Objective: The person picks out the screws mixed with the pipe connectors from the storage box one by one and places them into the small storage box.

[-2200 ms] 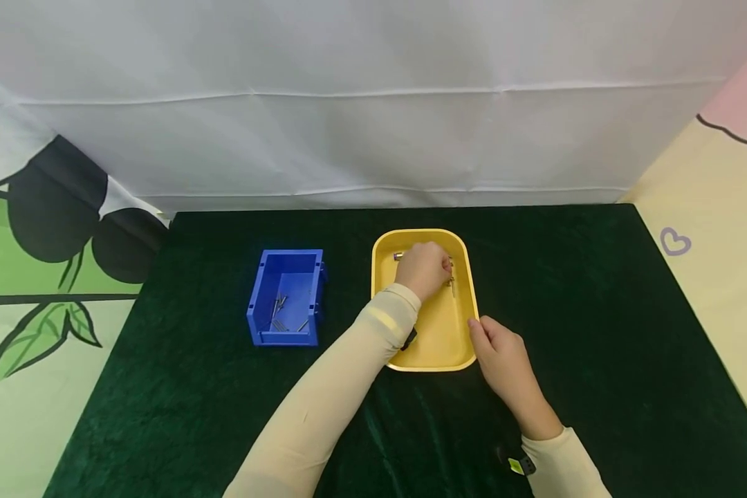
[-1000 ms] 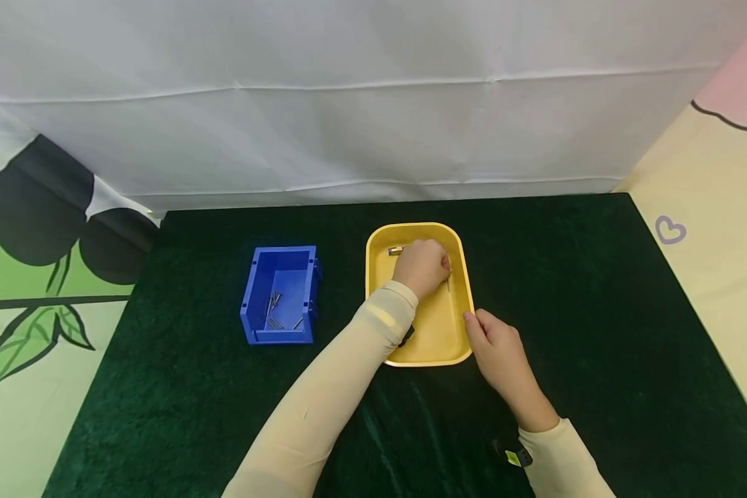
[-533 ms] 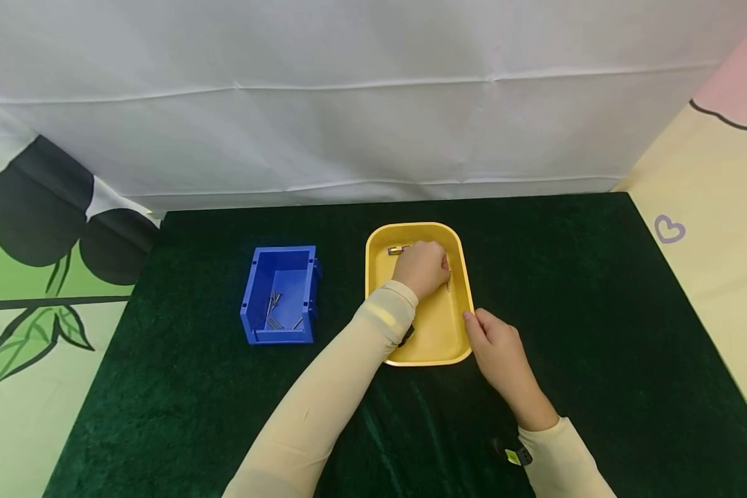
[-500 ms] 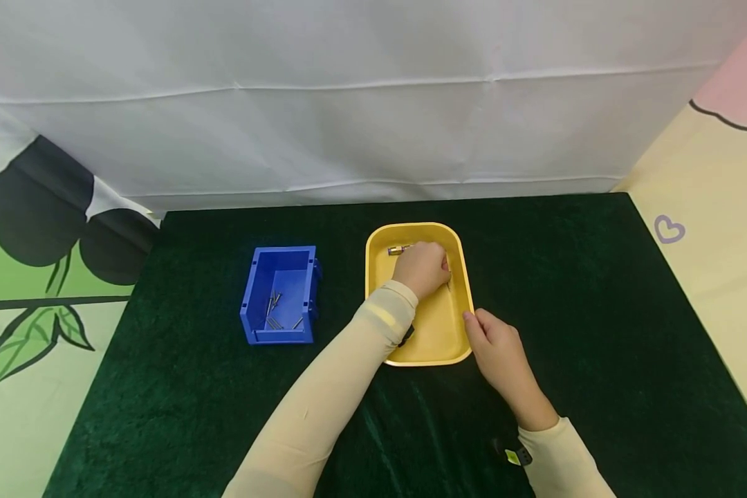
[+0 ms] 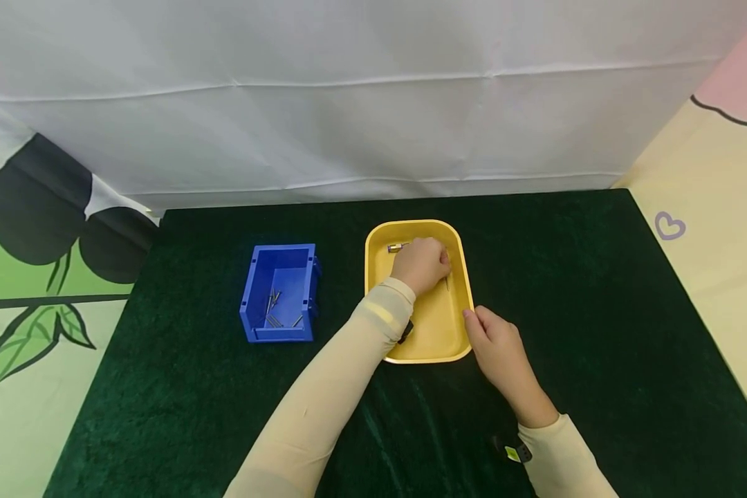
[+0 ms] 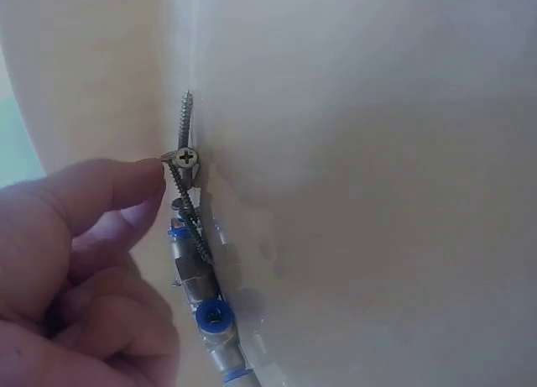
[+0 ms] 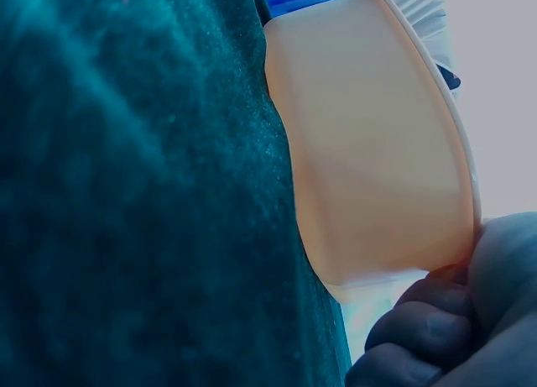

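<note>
My left hand (image 5: 422,265) is inside the yellow tray (image 5: 436,349), near its right wall. In the left wrist view, its thumb and forefinger pinch the head of a slanting screw (image 6: 186,204). Another screw (image 6: 186,158), with a cross-slot head, lies right beside those fingertips. Metal fittings with blue rings (image 6: 195,274) lie along the tray wall just below. One metal fitting (image 5: 395,247) also shows left of the hand in the head view. My right hand (image 5: 501,353) grips the tray's rim near its front right corner; the curled fingers appear under the rim in the right wrist view.
A blue open-front bin (image 5: 294,277) stands left of the tray, with several screws (image 5: 274,299) on its floor. Dark green cloth (image 5: 573,290) covers the table. Behind the far edge hangs a white sheet (image 5: 361,131).
The left hand has stayed at nearly the same spot in the tray, its fingers shifting slightly among the screws. The right hand keeps its grip. The head view has shifted a little.
</note>
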{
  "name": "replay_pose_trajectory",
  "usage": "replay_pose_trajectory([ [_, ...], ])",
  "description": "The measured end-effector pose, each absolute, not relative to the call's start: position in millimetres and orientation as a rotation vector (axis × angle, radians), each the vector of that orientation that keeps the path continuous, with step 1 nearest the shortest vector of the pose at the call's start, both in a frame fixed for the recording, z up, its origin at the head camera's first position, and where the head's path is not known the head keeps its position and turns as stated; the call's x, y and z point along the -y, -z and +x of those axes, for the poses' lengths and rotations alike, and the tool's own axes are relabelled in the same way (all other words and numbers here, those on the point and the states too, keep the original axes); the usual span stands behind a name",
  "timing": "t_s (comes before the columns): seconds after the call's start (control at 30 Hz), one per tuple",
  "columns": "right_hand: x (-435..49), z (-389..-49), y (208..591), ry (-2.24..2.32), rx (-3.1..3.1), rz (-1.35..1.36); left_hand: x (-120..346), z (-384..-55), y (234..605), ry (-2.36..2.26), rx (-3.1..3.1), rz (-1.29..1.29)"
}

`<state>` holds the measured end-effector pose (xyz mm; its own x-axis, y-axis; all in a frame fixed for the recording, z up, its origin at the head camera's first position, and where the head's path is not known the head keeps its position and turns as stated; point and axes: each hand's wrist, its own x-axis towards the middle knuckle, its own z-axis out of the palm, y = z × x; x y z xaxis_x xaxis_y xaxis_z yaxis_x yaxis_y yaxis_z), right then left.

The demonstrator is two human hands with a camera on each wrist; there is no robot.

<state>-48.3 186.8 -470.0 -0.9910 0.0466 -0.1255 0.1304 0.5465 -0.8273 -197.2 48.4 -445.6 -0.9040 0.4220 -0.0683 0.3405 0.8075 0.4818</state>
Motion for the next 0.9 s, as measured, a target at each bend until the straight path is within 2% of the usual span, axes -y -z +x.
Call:
replay_pose_trajectory([
  [0.9,-186.5,-49.0,469.9,1.463,-2.676,0.157,-48.9,-197.6,446.3,-0.642,-2.864,0.635],
])
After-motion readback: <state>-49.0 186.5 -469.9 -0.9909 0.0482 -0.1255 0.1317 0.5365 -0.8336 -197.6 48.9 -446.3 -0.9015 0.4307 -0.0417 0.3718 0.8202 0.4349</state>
